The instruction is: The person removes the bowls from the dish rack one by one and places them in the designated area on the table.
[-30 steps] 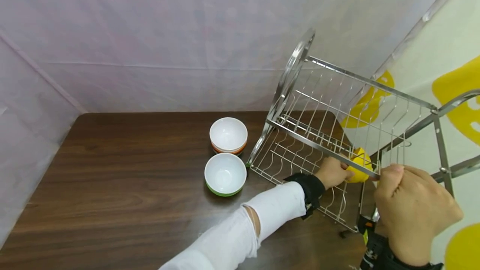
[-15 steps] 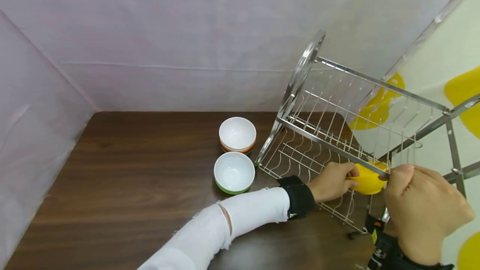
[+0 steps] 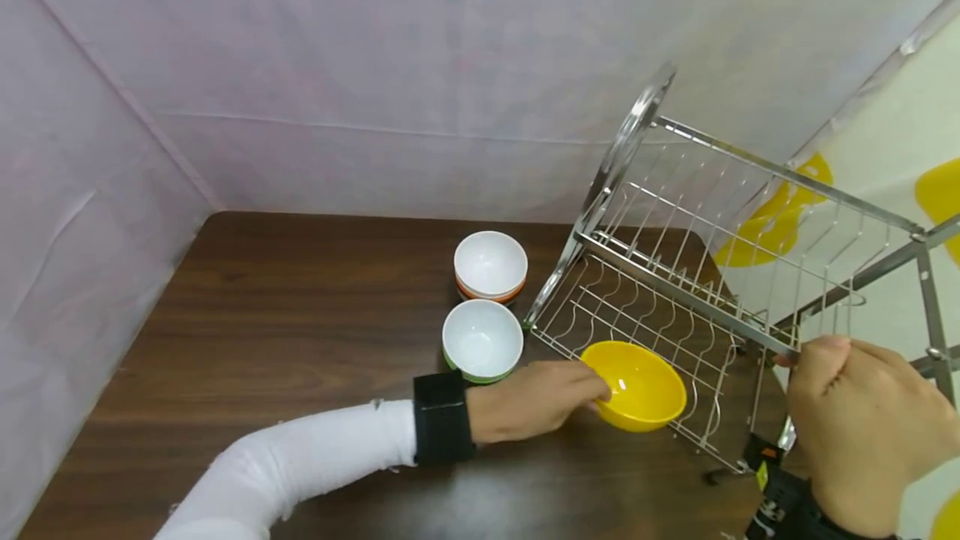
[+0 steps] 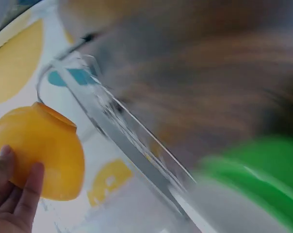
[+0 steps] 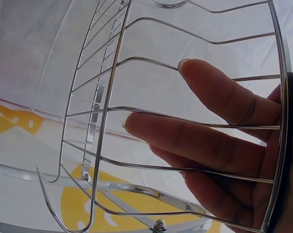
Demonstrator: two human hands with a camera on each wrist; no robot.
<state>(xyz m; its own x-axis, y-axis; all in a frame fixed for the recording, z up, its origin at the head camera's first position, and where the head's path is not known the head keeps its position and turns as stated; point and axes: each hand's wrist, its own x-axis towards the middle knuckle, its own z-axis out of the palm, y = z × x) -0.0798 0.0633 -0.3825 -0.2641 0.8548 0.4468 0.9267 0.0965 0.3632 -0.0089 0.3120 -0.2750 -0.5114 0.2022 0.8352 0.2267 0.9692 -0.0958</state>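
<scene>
My left hand (image 3: 536,398) pinches the rim of a yellow bowl (image 3: 637,390), thumb and fingers on its near left side. In the head view the bowl overlaps the front of the dish rack's lower shelf, with its white-lit yellow inside facing up. The left wrist view shows fingers spread against the bowl's outside (image 4: 49,150). At the right, my right hand (image 3: 870,423) grips the front bar of the metal dish rack's upper shelf (image 3: 690,296). Seen from the right wrist, its fingers (image 5: 195,141) reach along the shelf's wires (image 5: 234,170).
Left of the rack stand a white bowl with a green outside (image 3: 482,340) and, behind it, a stack of white bowls (image 3: 491,263) with an orange one showing. They stand on a dark wooden table (image 3: 322,307). Pale cloth (image 3: 337,65) hangs at the back.
My left hand has drawn the yellow bowl leftward out from under the rack's upper shelf and turned its opening up. My right hand keeps its grip; the view has shifted slightly left.
</scene>
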